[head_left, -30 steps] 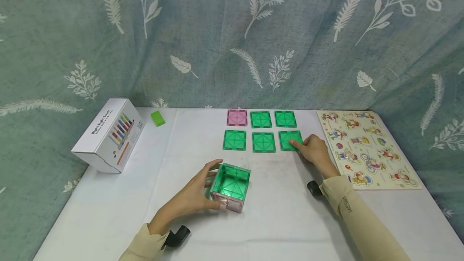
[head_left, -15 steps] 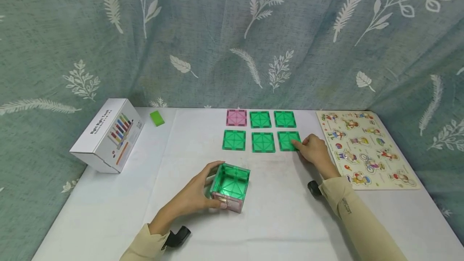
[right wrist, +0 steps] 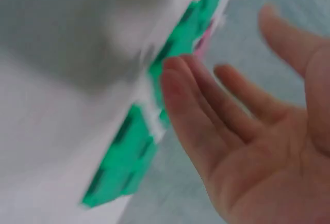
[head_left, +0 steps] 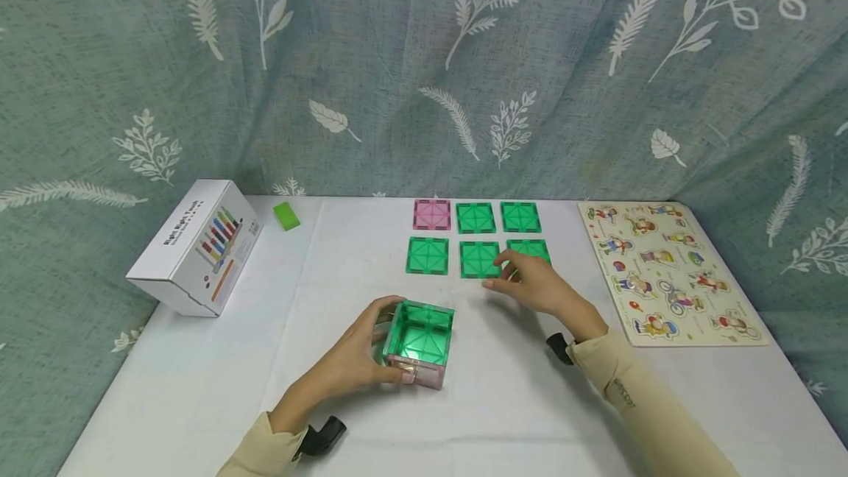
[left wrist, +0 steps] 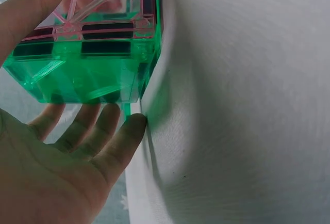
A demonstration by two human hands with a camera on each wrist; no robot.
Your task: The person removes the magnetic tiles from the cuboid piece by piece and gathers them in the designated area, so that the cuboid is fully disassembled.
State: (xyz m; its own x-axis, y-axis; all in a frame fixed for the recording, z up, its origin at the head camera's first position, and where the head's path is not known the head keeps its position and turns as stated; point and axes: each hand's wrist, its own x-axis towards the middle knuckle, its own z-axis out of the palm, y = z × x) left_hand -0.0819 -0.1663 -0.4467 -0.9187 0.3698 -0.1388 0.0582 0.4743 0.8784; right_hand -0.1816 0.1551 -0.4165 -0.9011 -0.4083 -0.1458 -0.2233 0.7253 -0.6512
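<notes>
An open-topped box of magnetic tiles [head_left: 424,341], green with a pink near side, stands on the white cloth. My left hand [head_left: 351,363] grips it, thumb on the pink side and fingers at the left and far side. In the left wrist view the green wall [left wrist: 87,74] meets the fingertips. My right hand [head_left: 533,285] hovers by the front row of flat tiles, fingers loosely bent and holding nothing. Its fingertips overlap the edge of the middle green tile [head_left: 477,259]; whether they touch cannot be told. The hand partly hides the right green tile [head_left: 530,247].
Behind the front-left green tile [head_left: 427,256] lie a pink tile [head_left: 432,215] and two green tiles [head_left: 475,218]. A white box [head_left: 199,249] and a small green block [head_left: 286,216] are at the left. A picture puzzle board [head_left: 669,274] lies at the right.
My right hand has left the front-right green tile, which stays in place, and moved left toward the middle one. My left hand and the tile box are almost unmoved.
</notes>
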